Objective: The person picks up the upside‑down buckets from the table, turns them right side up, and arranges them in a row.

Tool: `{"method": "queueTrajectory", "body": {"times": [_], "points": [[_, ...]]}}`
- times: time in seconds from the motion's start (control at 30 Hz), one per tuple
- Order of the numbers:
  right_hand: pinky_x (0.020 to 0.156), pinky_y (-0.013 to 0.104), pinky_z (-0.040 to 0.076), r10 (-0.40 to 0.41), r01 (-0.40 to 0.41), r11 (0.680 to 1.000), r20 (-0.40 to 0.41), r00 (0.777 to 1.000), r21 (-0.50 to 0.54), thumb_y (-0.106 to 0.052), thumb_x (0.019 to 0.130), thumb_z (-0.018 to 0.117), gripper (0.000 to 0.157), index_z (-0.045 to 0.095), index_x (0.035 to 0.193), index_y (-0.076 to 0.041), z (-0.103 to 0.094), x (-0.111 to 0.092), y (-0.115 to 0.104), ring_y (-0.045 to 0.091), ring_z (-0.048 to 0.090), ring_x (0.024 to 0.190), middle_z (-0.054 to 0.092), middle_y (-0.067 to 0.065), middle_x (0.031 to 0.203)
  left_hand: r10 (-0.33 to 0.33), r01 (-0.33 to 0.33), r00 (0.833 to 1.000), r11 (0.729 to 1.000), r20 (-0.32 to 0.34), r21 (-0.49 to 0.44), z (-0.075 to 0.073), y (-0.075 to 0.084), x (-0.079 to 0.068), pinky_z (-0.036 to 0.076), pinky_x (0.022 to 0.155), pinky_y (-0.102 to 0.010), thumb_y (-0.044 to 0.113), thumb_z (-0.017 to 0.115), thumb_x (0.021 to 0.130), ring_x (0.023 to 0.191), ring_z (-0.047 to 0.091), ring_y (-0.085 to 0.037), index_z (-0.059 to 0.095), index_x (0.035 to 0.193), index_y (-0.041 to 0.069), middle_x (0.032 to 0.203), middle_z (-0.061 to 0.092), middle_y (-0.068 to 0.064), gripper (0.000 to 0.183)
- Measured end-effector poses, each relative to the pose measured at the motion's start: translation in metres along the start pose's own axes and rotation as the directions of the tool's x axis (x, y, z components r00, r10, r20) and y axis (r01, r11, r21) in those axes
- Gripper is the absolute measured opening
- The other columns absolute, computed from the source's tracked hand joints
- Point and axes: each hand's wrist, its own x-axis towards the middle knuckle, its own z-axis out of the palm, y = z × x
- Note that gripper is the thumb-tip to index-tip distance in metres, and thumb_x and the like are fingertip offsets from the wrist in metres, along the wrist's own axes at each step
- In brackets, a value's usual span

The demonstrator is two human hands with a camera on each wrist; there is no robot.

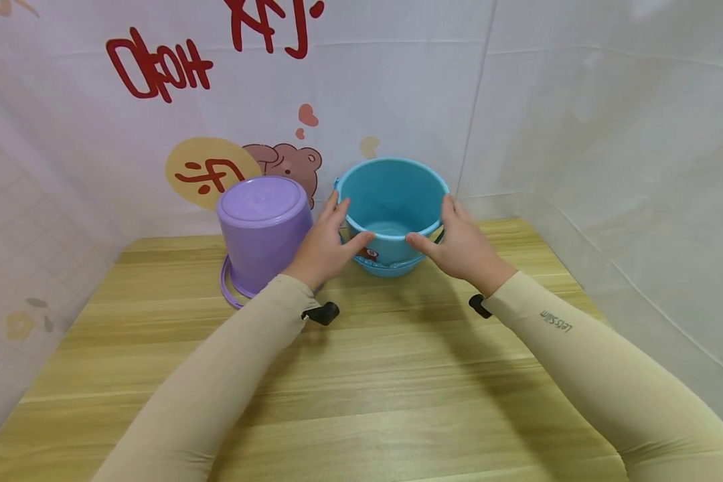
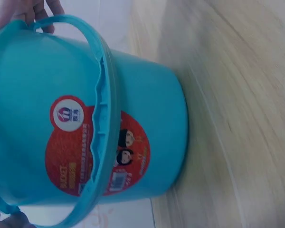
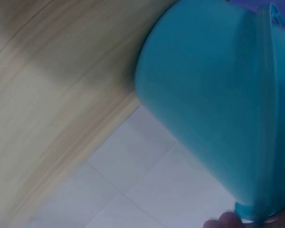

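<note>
A light blue bucket [image 1: 394, 194] stands upright on the table, its mouth upward. My left hand [image 1: 325, 248] holds its rim at the left, with the thumb towards the front. On the opposite side my right hand [image 1: 466, 244] grips the rim in a similar way. The bucket's handle [image 2: 100, 99] hangs down across the front, over a red label [image 2: 69, 156] seen in the left wrist view. The right wrist view has the plain blue side and a few fingertips [image 3: 228, 221] at the rim.
Close to my left hand, a purple bucket [image 1: 265, 234] stands upside down, its handle [image 1: 227, 288] lying on the wooden table [image 1: 361, 395]. A white printed sheet [image 1: 397, 87] hangs behind the table, and pale walls [image 1: 651, 147] flank it.
</note>
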Motion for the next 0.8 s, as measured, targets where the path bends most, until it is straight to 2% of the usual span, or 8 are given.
{"method": "queueTrajectory", "body": {"times": [0.1,0.4,0.57,0.8], "points": [[0.123,0.069,0.027,0.009,-0.01,0.998,-0.01,1.0,-0.061,-0.078,0.097,0.048,0.119,0.002,0.165,0.008,0.001,0.001,-0.003,0.057,0.015,0.157,0.005,0.029,0.174,-0.017,0.018,1.0,1.0,-0.009,0.014,0.001,0.002,0.003,0.029,0.125,-0.064,0.063,0.062,0.099,0.162,0.019,-0.039,0.024,0.169,0.015,0.179,0.001,-0.002,0.094],[0.126,0.063,0.02,-0.017,0.006,0.988,-0.07,0.997,-0.154,-0.064,0.104,0.051,0.102,0.021,0.16,0.016,0.005,0.001,-0.013,0.06,0.024,0.151,0.018,0.039,0.168,-0.038,0.038,0.999,0.999,-0.017,0.009,0.003,0.001,0.01,0.027,0.126,-0.063,0.064,0.06,0.099,0.163,0.018,-0.039,0.022,0.17,0.017,0.179,0.002,-0.002,0.093],[0.125,0.061,0.023,-0.023,0.002,0.981,-0.107,0.994,-0.192,-0.061,0.106,0.048,0.097,0.025,0.159,0.017,0.011,0.004,-0.013,0.058,0.029,0.15,0.022,0.039,0.166,-0.042,0.041,0.999,0.999,-0.029,-0.01,0.006,0.001,0.014,0.028,0.126,-0.063,0.065,0.057,0.1,0.162,0.02,-0.039,0.021,0.17,0.017,0.179,0.002,0.0,0.092],[0.122,0.061,0.027,-0.024,-0.005,0.982,-0.149,0.988,-0.191,-0.059,0.107,0.047,0.091,0.032,0.158,0.015,0.014,0.009,-0.014,0.057,0.034,0.146,0.028,0.039,0.165,-0.064,0.063,0.997,0.998,-0.05,-0.029,0.008,0.001,0.02,0.026,0.128,-0.06,0.07,0.055,0.099,0.163,0.02,-0.036,0.022,0.17,0.019,0.179,0.005,0.002,0.093]]}}
